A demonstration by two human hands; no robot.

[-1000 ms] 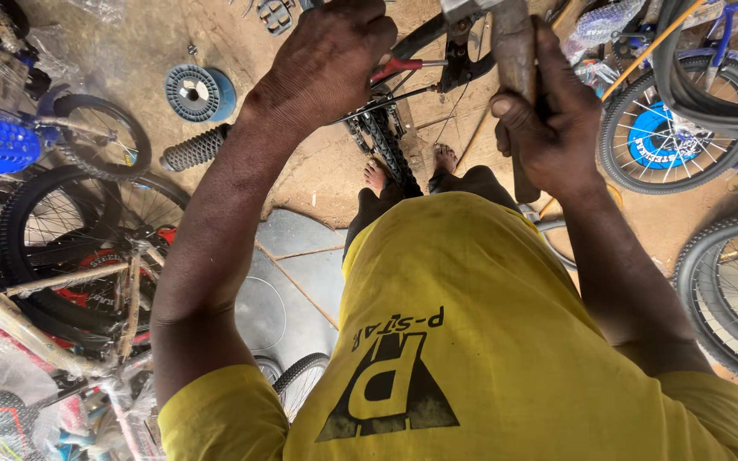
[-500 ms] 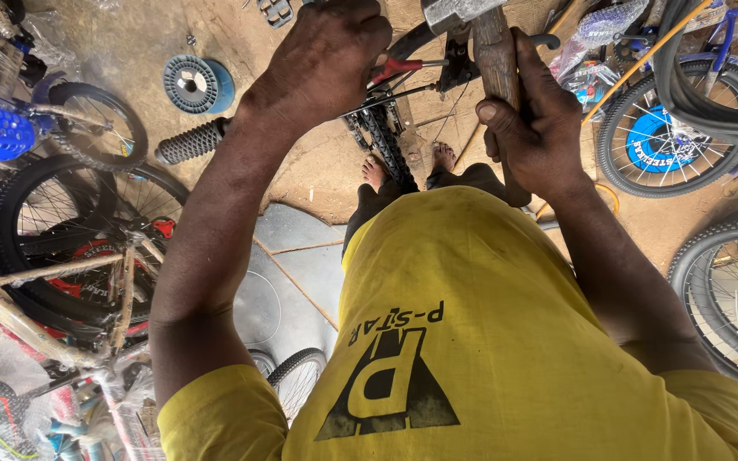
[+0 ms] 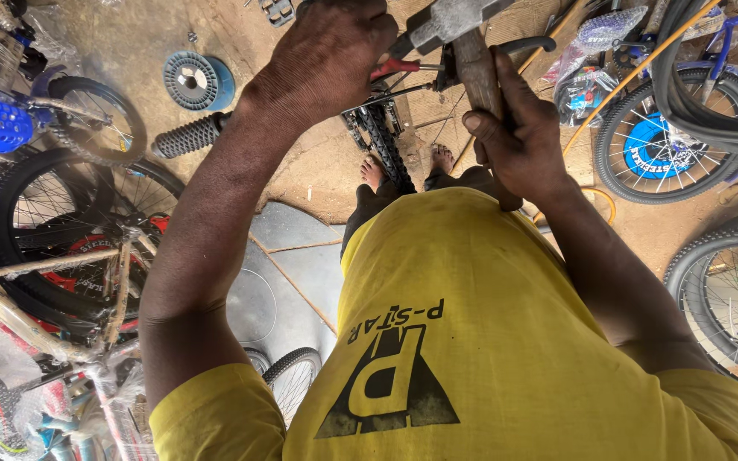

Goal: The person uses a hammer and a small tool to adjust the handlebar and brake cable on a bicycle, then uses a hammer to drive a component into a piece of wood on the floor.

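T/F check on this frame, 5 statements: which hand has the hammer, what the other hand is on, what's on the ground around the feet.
1. The right hand holds a hammer by its wooden handle. True.
2. The left hand hangs free, touching nothing. False: it is closed over a part at the top of the frame, next to a red-handled tool; what it grips is hidden.
3. A blue spool lies on the dirt floor. True.
4. The person wears closed shoes. False: the bare toes show beside a knobbly tyre.
5. The shirt is red. False: the shirt is yellow with a dark print.
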